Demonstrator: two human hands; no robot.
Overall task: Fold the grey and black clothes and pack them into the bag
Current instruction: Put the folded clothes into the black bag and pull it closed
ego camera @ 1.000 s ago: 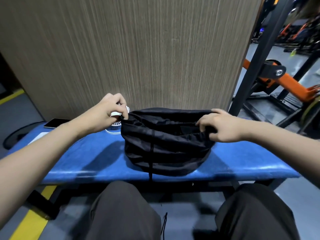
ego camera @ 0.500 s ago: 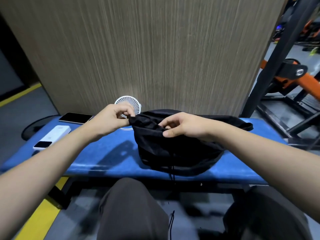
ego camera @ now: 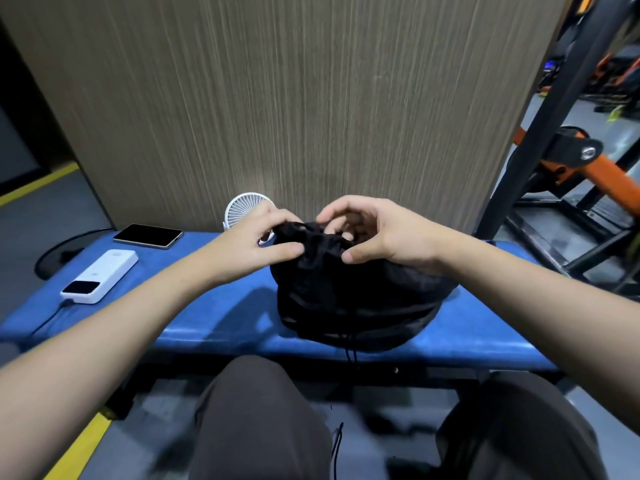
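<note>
A black drawstring bag sits bulging on the blue padded bench, right of centre. Its mouth is bunched together at the top. My left hand pinches the gathered fabric from the left. My right hand grips the same bunched opening from the right, fingers curled into it. A black drawstring cord hangs down over the bench's front edge. No grey or black clothes show outside the bag; whatever is inside is hidden.
A small white fan stands behind my left hand against the wood-grain panel. A phone and a white power bank lie at the bench's left end. Black and orange gym equipment stands to the right. My knees are below.
The bag's mouth went from stretched wide between my hands to gathered shut. My right hand travelled left along the rim to meet my left hand at the top.
</note>
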